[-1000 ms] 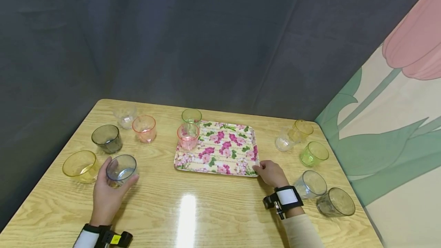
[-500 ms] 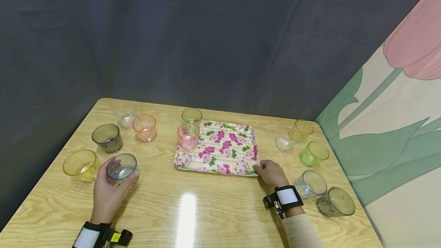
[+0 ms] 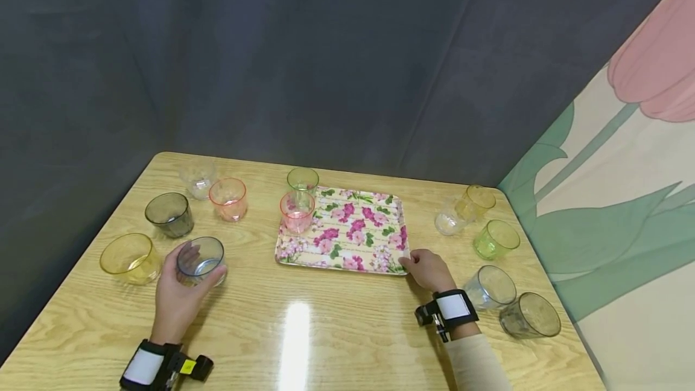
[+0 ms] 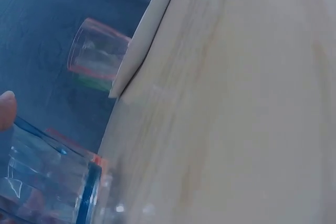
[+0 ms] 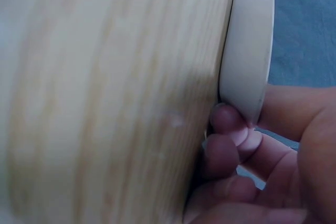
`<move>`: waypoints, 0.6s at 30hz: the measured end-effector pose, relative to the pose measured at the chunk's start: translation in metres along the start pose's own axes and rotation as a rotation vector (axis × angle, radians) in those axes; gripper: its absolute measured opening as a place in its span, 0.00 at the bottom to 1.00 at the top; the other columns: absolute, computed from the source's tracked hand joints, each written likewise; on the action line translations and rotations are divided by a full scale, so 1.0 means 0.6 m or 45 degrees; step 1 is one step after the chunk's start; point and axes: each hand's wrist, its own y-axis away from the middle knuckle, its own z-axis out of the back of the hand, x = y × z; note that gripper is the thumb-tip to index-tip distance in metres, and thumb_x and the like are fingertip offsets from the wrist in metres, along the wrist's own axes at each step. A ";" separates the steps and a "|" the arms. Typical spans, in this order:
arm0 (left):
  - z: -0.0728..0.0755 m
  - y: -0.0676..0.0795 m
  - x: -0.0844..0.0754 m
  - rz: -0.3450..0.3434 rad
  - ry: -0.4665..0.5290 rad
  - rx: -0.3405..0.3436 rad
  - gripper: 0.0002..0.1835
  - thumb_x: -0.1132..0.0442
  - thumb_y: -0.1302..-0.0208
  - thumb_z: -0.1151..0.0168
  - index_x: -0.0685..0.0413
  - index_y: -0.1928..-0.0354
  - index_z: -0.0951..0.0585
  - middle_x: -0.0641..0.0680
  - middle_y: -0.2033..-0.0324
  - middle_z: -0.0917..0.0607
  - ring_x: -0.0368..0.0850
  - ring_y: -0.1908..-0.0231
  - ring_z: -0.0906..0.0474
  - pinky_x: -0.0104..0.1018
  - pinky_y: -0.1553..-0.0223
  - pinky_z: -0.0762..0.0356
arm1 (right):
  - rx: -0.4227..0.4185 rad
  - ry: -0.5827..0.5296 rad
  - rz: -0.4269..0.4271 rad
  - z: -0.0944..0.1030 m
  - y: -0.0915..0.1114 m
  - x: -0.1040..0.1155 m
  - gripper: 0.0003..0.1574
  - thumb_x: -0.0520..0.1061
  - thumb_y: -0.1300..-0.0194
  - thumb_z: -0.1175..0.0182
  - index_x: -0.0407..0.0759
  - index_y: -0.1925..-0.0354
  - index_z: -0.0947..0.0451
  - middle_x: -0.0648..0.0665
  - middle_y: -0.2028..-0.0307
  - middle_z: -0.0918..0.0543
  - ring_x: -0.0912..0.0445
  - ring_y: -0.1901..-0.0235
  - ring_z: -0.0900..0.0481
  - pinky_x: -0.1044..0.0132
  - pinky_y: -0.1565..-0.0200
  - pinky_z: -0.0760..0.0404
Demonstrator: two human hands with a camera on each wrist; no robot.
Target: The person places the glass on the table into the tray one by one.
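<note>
My left hand (image 3: 178, 297) curls round a clear glass with a blue tint (image 3: 201, 258) at the table's left side; its blue rim and base show in the left wrist view. My right hand (image 3: 431, 270) pinches the near right corner of a flowered tray (image 3: 361, 240), thumb over the rim and fingertips beneath it in the right wrist view. On the tray's left part stands a pink glass (image 3: 297, 216), with a green glass (image 3: 303, 181) just behind it at the far left corner.
Left of the tray stand a yellow glass (image 3: 130, 261), a grey glass (image 3: 171, 216), another pink glass (image 3: 229, 201) and a colourless one (image 3: 199, 181). Several more glasses line the right side, including a green one (image 3: 495, 240) and a smoky one (image 3: 529, 317). A dark curtain (image 3: 326, 65) hangs behind.
My left hand has shifted slightly right and away from me with the blue-tinted glass. My right hand stays on the tray's corner; the tray and other glasses keep their places.
</note>
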 end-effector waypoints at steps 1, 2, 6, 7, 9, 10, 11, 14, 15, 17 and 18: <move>-0.002 0.000 -0.002 -0.005 0.006 0.016 0.45 0.65 0.53 0.27 0.54 0.33 0.39 0.56 0.41 0.28 0.43 0.42 0.34 0.29 0.41 0.38 | 0.003 -0.001 -0.001 0.000 0.000 0.000 0.27 0.54 0.34 0.45 0.46 0.86 0.38 0.51 0.89 0.40 0.57 0.87 0.42 0.65 0.81 0.43; -0.005 -0.001 -0.004 -0.014 0.010 0.036 0.45 0.64 0.53 0.27 0.54 0.32 0.40 0.57 0.41 0.28 0.44 0.42 0.34 0.35 0.39 0.37 | 0.006 0.000 -0.005 -0.001 -0.001 -0.001 0.27 0.54 0.34 0.45 0.46 0.86 0.38 0.51 0.89 0.40 0.57 0.87 0.42 0.65 0.81 0.43; -0.020 -0.005 -0.009 -0.078 0.031 0.131 0.45 0.62 0.52 0.27 0.57 0.32 0.41 0.61 0.40 0.29 0.50 0.40 0.35 0.54 0.37 0.39 | 0.006 -0.004 -0.003 -0.002 -0.001 -0.001 0.27 0.54 0.34 0.45 0.46 0.86 0.38 0.51 0.89 0.40 0.57 0.87 0.43 0.66 0.81 0.43; -0.024 -0.006 -0.010 -0.093 0.038 0.156 0.45 0.61 0.52 0.27 0.58 0.33 0.40 0.61 0.40 0.28 0.50 0.40 0.36 0.56 0.37 0.40 | 0.007 -0.004 -0.002 -0.003 0.000 -0.001 0.27 0.54 0.34 0.45 0.46 0.86 0.38 0.51 0.89 0.40 0.57 0.87 0.43 0.66 0.81 0.43; -0.032 -0.008 -0.012 -0.118 0.050 0.203 0.45 0.62 0.52 0.27 0.58 0.33 0.40 0.61 0.40 0.28 0.51 0.40 0.36 0.58 0.37 0.41 | 0.006 -0.004 0.002 -0.003 0.000 -0.001 0.27 0.54 0.34 0.45 0.46 0.86 0.38 0.51 0.89 0.40 0.57 0.87 0.43 0.65 0.81 0.44; -0.036 -0.008 -0.012 -0.130 0.059 0.224 0.45 0.62 0.52 0.27 0.57 0.33 0.40 0.61 0.40 0.28 0.51 0.40 0.36 0.58 0.37 0.41 | 0.010 -0.004 0.006 -0.003 0.000 -0.001 0.27 0.54 0.34 0.45 0.46 0.86 0.38 0.51 0.89 0.40 0.57 0.87 0.43 0.65 0.81 0.43; -0.040 -0.009 -0.013 -0.137 0.070 0.244 0.45 0.62 0.52 0.27 0.57 0.33 0.40 0.61 0.40 0.28 0.50 0.40 0.36 0.58 0.37 0.41 | 0.013 -0.003 0.010 -0.003 0.000 0.000 0.27 0.54 0.34 0.45 0.46 0.86 0.38 0.51 0.89 0.40 0.57 0.87 0.43 0.65 0.81 0.43; -0.054 -0.010 -0.017 -0.163 0.099 0.299 0.45 0.63 0.52 0.27 0.55 0.33 0.41 0.61 0.40 0.29 0.51 0.39 0.37 0.60 0.37 0.42 | 0.015 0.005 0.020 -0.002 0.000 0.000 0.28 0.54 0.34 0.45 0.46 0.86 0.39 0.51 0.89 0.40 0.57 0.87 0.43 0.66 0.81 0.43; -0.059 -0.011 -0.019 -0.174 0.108 0.314 0.45 0.63 0.52 0.27 0.55 0.33 0.40 0.61 0.40 0.29 0.51 0.39 0.37 0.61 0.37 0.42 | 0.014 0.006 0.022 -0.001 0.001 0.001 0.28 0.54 0.34 0.46 0.46 0.86 0.39 0.51 0.89 0.40 0.57 0.87 0.43 0.65 0.81 0.43; -0.071 -0.013 -0.025 -0.192 0.122 0.344 0.44 0.63 0.51 0.27 0.55 0.33 0.41 0.62 0.40 0.29 0.52 0.39 0.37 0.62 0.37 0.43 | 0.007 0.007 0.022 0.000 0.001 0.001 0.28 0.54 0.34 0.45 0.46 0.86 0.39 0.51 0.89 0.40 0.57 0.87 0.43 0.65 0.81 0.43; -0.077 -0.015 -0.030 -0.201 0.125 0.356 0.44 0.62 0.51 0.28 0.55 0.33 0.40 0.62 0.40 0.29 0.52 0.39 0.37 0.62 0.37 0.43 | 0.004 0.006 0.020 0.000 0.001 0.001 0.28 0.54 0.34 0.45 0.46 0.86 0.39 0.51 0.89 0.40 0.57 0.87 0.43 0.65 0.81 0.44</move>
